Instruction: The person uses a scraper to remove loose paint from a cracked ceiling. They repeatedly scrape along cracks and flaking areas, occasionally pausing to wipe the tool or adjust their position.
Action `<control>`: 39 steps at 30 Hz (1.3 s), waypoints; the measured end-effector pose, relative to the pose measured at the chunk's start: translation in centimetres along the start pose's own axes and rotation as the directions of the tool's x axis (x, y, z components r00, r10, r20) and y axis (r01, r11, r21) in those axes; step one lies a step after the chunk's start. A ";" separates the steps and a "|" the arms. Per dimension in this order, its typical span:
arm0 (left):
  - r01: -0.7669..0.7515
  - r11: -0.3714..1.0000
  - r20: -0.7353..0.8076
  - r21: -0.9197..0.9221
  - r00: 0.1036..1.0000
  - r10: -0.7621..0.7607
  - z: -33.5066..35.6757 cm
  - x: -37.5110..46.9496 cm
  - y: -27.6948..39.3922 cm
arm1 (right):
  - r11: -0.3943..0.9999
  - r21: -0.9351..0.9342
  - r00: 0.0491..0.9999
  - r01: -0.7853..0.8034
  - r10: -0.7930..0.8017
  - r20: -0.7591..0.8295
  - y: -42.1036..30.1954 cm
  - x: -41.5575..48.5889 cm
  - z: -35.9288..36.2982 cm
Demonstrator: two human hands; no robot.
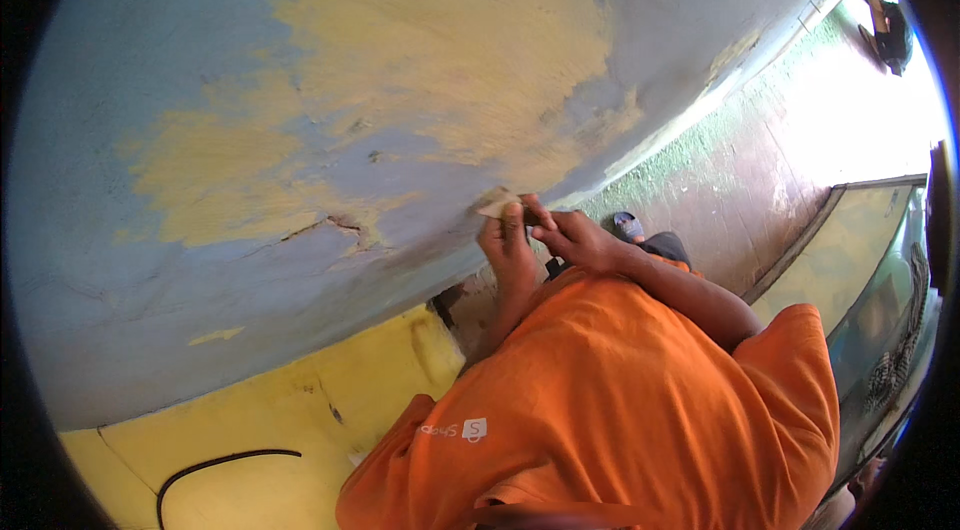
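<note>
A small pale flat piece [496,202], its material unclear, is pinched between the thumb and fingers of my left hand [512,249], close to the patchy blue and yellow painted wall [420,80]. Right beside it, my right hand [581,239] has its fingers bent and meeting near the left fingertips; whether it also grips something is unclear. Rough yellowish patches spread over the blue wall surface, and a crack with a chipped spot [345,224] shows left of my hands.
Below the wall at left is a yellow surface [375,357] with a black curved cord or tube [225,457]. A foot in a sandal [627,224] stands on the worn floor [720,192]. At right stands a wood-edged panel [840,245]. Bright light comes from the upper right.
</note>
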State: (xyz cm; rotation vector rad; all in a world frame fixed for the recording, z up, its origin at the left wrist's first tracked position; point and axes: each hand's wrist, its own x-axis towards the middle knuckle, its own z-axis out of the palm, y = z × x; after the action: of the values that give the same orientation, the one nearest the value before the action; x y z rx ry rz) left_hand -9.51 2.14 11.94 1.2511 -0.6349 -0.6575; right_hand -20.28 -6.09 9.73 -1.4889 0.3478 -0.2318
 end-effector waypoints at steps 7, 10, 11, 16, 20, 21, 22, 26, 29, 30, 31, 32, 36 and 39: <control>0.045 0.995 -0.017 0.093 0.999 -0.043 0.3 0.4 0.9 | 0.993 0.032 0.993 -0.114 0.114 -0.005 -0.6 -0.3 0.6; -0.052 0.996 -0.009 -0.069 0.999 0.052 0.8 0.4 0.4 | 0.996 0.037 0.996 -0.079 0.080 -0.035 0.0 -0.5 0.3; -0.006 1.000 -0.006 0.023 1.000 0.006 0.8 0.5 0.5 | 0.998 0.065 0.999 0.012 -0.010 -0.034 -0.2 -0.4 0.4; -0.038 0.998 -0.025 0.057 0.999 0.040 1.5 0.4 -0.9 | 0.993 0.051 0.994 -0.106 0.106 -0.014 1.4 -0.5 -0.4; 0.010 0.996 -0.042 0.091 0.999 -0.006 1.7 0.0 -0.9 | 0.994 0.097 0.991 0.058 -0.046 -0.123 1.2 -1.0 -0.1; 0.034 0.990 -0.004 0.139 0.999 -0.034 1.9 0.0 -0.9 | 0.995 0.096 0.993 -0.028 0.039 -0.107 0.9 -1.1 -0.1; 0.079 0.983 -0.036 0.167 0.997 -0.074 2.2 0.0 -0.8 | 0.993 0.098 0.992 -0.072 0.082 -0.100 0.6 -1.2 -0.2; -0.029 1.000 -0.091 -0.010 0.995 0.028 2.4 0.3 1.2 | 0.998 0.062 0.997 -0.019 0.023 -0.074 -2.2 -1.2 -0.4; -0.050 0.994 -0.058 -0.099 0.997 0.045 2.1 0.2 4.7 | 0.999 0.031 0.999 0.022 -0.020 -0.044 -5.9 -1.3 -0.1; -0.076 0.988 -0.090 -0.134 0.994 0.064 2.0 0.1 6.1 | 0.999 -0.024 0.999 0.028 -0.029 -0.020 -7.2 -1.5 0.0; -0.106 0.980 -0.088 -0.170 0.992 0.092 1.9 0.0 7.5 | 0.996 -0.076 0.999 0.037 -0.037 0.004 -8.5 -1.7 0.1; -0.137 0.969 -0.084 -0.205 0.989 0.122 1.7 -0.1 8.8 | 0.991 -0.009 0.991 0.130 -0.130 0.017 -9.6 -1.7 0.2; -0.156 0.976 0.020 -0.154 0.987 0.161 0.8 -0.4 10.8 | 0.944 0.061 0.945 0.324 -0.327 0.029 -11.0 -1.8 0.6; 0.046 0.977 0.134 -0.210 0.991 -0.017 -0.3 -0.2 8.0 | 0.996 -0.022 0.993 0.090 -0.088 0.074 -8.3 -1.7 -0.1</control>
State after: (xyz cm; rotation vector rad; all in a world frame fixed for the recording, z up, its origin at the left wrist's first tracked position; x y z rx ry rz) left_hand -8.61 3.92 19.74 1.0266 -0.6367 -0.8180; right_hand -21.34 -6.19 18.10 -1.5357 0.2265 -0.2440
